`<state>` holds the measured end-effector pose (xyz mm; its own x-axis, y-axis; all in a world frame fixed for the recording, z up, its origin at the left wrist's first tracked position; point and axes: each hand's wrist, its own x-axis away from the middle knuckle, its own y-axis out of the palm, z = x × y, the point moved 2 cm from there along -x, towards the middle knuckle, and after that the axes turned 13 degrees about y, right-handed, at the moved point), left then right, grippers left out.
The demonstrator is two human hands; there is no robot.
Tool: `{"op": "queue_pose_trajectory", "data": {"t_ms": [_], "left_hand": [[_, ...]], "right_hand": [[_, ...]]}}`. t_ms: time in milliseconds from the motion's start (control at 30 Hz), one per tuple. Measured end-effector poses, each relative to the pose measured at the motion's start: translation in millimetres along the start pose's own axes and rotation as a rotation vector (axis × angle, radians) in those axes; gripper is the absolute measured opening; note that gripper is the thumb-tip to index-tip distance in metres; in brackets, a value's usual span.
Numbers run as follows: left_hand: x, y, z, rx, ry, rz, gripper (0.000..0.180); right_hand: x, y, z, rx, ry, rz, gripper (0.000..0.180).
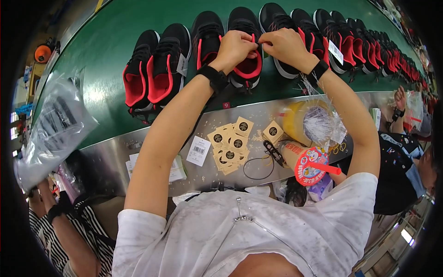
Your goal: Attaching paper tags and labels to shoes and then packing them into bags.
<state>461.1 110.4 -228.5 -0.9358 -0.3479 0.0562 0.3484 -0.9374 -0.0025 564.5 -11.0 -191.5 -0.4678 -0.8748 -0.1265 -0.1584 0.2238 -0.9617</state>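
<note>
**Both hands closed on the collar of one black shoe on the green belt**

Both forearms are stretched forward from the lower edge and are bent inward so that the hands meet above the same shoe. The left hand (236, 46) is curled into a loose fist, its grip pinched together at the top of the black shoe with the red lining (247, 51). The right hand (285, 45) is turned knuckles-up, its grip likewise pinched shut at the shoe's collar, the fingertips of the two hands touching. What small item is held between the fingers cannot be told. A black wristband is worn on each wrist.

The shoe is set toe-away on the green belt (106, 41), in the middle of a row of like shoes packed side by side; a neighbouring shoe (207, 37) touches it on the left and another (277, 27) on the right, so little room is left at either side. Open belt is seen beyond the toes and to the far left.

Nearer the body, a metal surface (115, 157) runs along the belt's edge. On it are spread tan square tags (233, 141), a white barcode label (199, 150), a yellow tape roll (300, 122) and a round fan with a red handle (310, 165). A clear plastic bag (55, 124) is held up by another person at the left.
</note>
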Motion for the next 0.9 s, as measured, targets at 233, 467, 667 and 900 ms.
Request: {"op": "queue_pose_trajectory", "data": {"t_ms": [233,467,667,900], "left_hand": [[6,-11,5,-0.057,0.027,-0.04,0.021],[13,-19,14,-0.127,0.032,-0.038,0.017],[23,-25,28,-0.291,0.134,0.005,0.012],[30,-33,31,0.066,0.146,0.113,0.013]], "right_hand": [[-13,10,-4,-0.071,0.023,-0.053,0.012],[-7,5,-14,-0.07,-0.042,0.184,0.014],[-26,-17,8,-0.345,0.195,-0.405,0.021],[-19,-30,-4,-1.135,0.461,-0.656,0.023]]}}
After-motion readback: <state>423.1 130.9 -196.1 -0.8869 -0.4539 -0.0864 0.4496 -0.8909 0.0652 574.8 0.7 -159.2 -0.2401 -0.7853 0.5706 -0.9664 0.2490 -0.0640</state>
